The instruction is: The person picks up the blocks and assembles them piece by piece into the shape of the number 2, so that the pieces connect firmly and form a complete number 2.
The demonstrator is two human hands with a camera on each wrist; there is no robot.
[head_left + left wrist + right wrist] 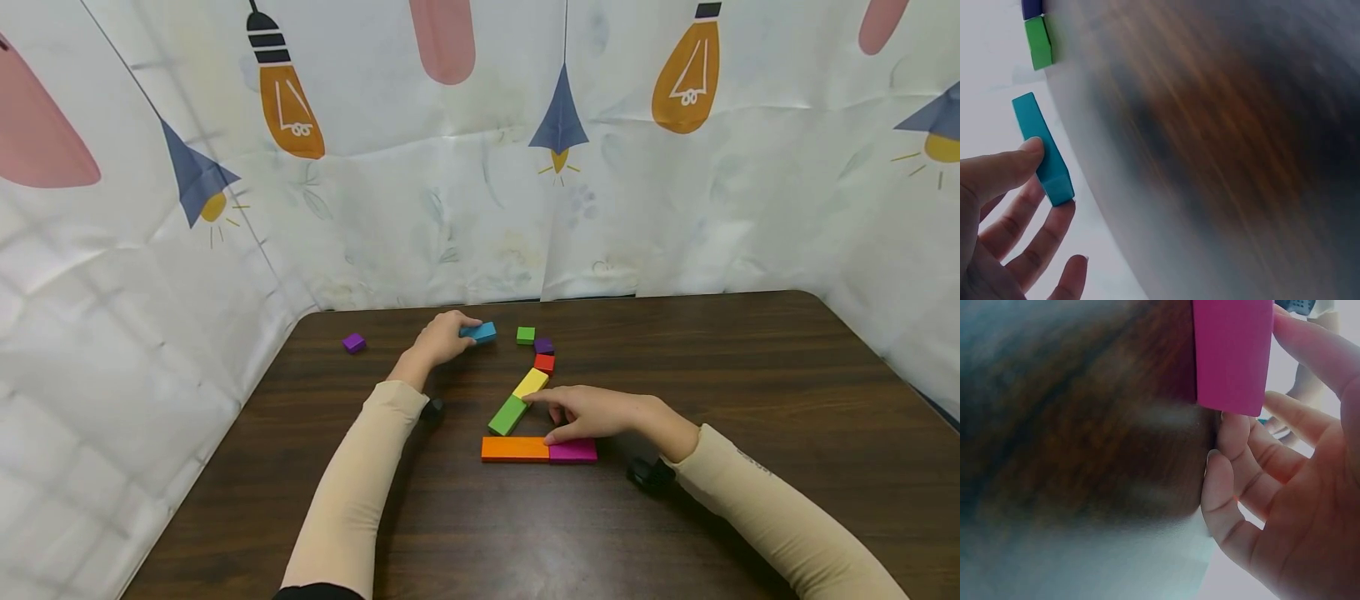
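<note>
My left hand point(441, 338) pinches a blue block point(486, 332) near the table's far side. In the left wrist view the thumb lies on one face of that blue block point(1047, 147), with fingers beneath it. My right hand point(600, 411) reaches over the lower blocks. Its extended index finger touches around where a yellow block point(532, 382) meets a long green block point(507, 417). The right thumb is at the far edge of an orange block point(514, 450) and a magenta block point(573, 452), which lie end to end. The other right fingers bend loosely beside the magenta block point(1234, 359).
A small green block point(526, 335), a dark purple block point(543, 345) and a red block point(544, 363) form a bent line above the yellow one. Off to the left lies a purple block point(354, 342). Printed cloth point(480, 217) hangs behind the brown table point(750, 367).
</note>
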